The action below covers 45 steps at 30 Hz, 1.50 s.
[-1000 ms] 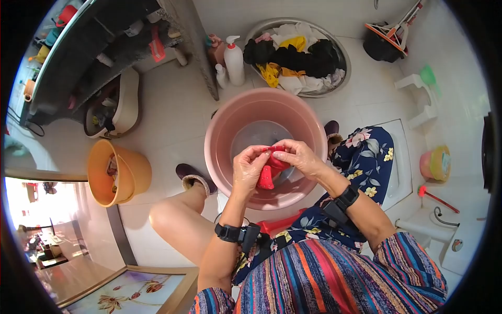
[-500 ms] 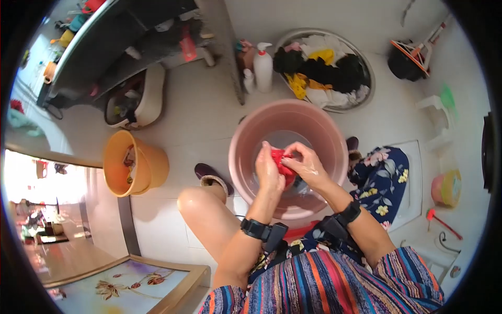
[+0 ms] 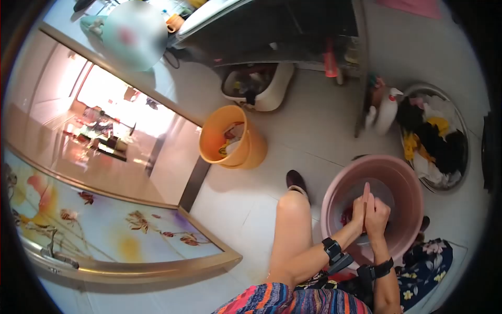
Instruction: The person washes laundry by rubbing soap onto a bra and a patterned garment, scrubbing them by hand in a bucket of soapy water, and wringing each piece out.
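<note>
Both my hands are together over the pink basin (image 3: 331, 188), which has water in the bottom. My left hand (image 3: 358, 212) is closed, with a wet red cloth (image 3: 346, 214) showing at its left side. Right against it, my right hand (image 3: 378, 212) is closed with its fingers curled. Between the hands a narrow pinkish shape (image 3: 367, 191) points up; whether it is a finger or an object I cannot tell. Most of the cloth is hidden by my hands.
A metal tub of clothes (image 3: 460, 120) stands right of the basin, beside a white pump bottle (image 3: 387, 112). An orange bucket (image 3: 253, 149) with things inside stands left. A cream container (image 3: 280, 91) sits under the counter. A framed glass door (image 3: 151, 220) fills the lower left.
The view has swung left, so the basin sits further right and lower. My hands have moved from apart around the red cloth to pressed together; less of the cloth shows.
</note>
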Each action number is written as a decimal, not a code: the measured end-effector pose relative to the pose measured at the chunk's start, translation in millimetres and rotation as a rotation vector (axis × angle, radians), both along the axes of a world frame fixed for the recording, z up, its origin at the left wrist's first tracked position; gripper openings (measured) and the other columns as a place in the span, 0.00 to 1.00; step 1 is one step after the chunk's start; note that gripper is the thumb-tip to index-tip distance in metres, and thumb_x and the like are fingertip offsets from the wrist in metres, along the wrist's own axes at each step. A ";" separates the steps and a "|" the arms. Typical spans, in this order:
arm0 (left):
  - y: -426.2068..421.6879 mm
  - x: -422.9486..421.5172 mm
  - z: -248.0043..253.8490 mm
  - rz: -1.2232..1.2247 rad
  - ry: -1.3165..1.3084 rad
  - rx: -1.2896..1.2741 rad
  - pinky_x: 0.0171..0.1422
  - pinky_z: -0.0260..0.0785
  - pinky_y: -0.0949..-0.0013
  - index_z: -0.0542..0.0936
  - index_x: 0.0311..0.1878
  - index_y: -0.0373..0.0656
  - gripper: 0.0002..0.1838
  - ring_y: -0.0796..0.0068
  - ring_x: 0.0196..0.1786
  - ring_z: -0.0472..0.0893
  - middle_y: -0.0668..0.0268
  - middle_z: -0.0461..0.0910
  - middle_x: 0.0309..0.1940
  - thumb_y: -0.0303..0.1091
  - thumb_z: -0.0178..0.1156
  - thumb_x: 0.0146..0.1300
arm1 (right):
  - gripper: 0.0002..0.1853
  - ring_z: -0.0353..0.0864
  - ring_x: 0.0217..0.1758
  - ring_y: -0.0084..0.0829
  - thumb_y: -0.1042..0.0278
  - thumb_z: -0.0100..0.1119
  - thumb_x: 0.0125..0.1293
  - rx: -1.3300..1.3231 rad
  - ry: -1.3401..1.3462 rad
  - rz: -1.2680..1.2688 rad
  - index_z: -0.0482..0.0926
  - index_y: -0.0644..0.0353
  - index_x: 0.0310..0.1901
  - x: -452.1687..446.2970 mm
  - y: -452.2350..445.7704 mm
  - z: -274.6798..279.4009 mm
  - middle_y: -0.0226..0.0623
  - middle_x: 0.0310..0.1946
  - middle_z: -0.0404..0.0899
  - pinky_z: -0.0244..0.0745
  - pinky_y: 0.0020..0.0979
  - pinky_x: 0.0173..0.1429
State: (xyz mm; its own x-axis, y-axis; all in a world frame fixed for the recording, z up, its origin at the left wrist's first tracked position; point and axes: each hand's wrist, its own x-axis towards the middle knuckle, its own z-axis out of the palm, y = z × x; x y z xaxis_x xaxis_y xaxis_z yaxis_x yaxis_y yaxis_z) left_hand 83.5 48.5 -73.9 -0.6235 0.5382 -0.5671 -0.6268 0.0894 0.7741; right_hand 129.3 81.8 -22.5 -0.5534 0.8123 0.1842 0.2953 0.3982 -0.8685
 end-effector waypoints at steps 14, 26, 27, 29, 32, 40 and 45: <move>18.1 -15.0 -10.1 0.174 -0.510 0.132 0.36 0.65 0.72 0.71 0.30 0.46 0.23 0.81 0.33 0.69 0.71 0.69 0.27 0.59 0.50 0.61 | 0.12 0.74 0.40 0.44 0.70 0.49 0.62 0.140 -0.070 0.173 0.71 0.66 0.44 6.6 14.2 -12.0 0.47 0.35 0.70 0.69 0.37 0.44; 2.7 17.6 -9.6 0.268 -0.857 0.082 0.50 0.66 0.71 0.75 0.38 0.47 0.20 0.74 0.42 0.73 0.69 0.75 0.36 0.55 0.48 0.64 | 0.15 0.67 0.20 0.46 0.69 0.52 0.62 -0.102 -0.102 0.073 0.68 0.67 0.20 10.1 5.7 -29.3 0.50 0.17 0.66 0.60 0.41 0.28; -0.2 17.4 -11.7 0.239 -0.902 0.123 0.48 0.66 0.71 0.75 0.38 0.47 0.19 0.74 0.41 0.73 0.69 0.75 0.35 0.54 0.49 0.63 | 0.14 0.68 0.20 0.48 0.70 0.52 0.62 -0.267 -0.122 0.040 0.69 0.67 0.19 8.5 -2.8 -16.0 0.51 0.17 0.68 0.61 0.41 0.28; -8.3 14.6 -21.1 0.228 -0.872 0.122 0.44 0.66 0.70 0.75 0.37 0.48 0.17 0.75 0.39 0.73 0.70 0.75 0.34 0.53 0.50 0.63 | 0.16 0.70 0.19 0.48 0.70 0.51 0.62 -0.020 -0.003 0.151 0.69 0.67 0.18 8.0 -21.1 -11.4 0.51 0.15 0.68 0.61 0.41 0.26; -13.7 16.8 -39.5 0.223 -0.779 0.053 0.39 0.66 0.69 0.75 0.35 0.49 0.15 0.75 0.36 0.73 0.71 0.74 0.31 0.51 0.52 0.62 | 0.15 0.72 0.21 0.48 0.70 0.49 0.62 -0.075 -0.101 0.208 0.71 0.67 0.18 9.5 -24.0 -18.2 0.51 0.16 0.70 0.62 0.41 0.26; -9.6 9.4 -29.6 -0.197 -0.464 -0.023 0.37 0.64 0.71 0.75 0.38 0.47 0.13 0.78 0.34 0.71 0.70 0.73 0.31 0.47 0.50 0.64 | 0.19 0.65 0.18 0.26 0.64 0.47 0.66 -0.182 -0.200 -0.107 0.71 0.68 0.21 44.6 37.9 -121.6 0.41 0.13 0.64 0.59 0.34 0.25; -2.1 5.0 -12.7 -0.159 0.059 -0.072 0.56 0.61 0.69 0.72 0.51 0.40 0.26 0.73 0.48 0.72 0.61 0.74 0.44 0.54 0.50 0.63 | 0.17 0.58 0.24 0.20 0.60 0.46 0.68 -0.703 0.327 -0.463 0.70 0.59 0.23 32.6 47.3 -77.4 0.21 0.20 0.61 0.56 0.28 0.30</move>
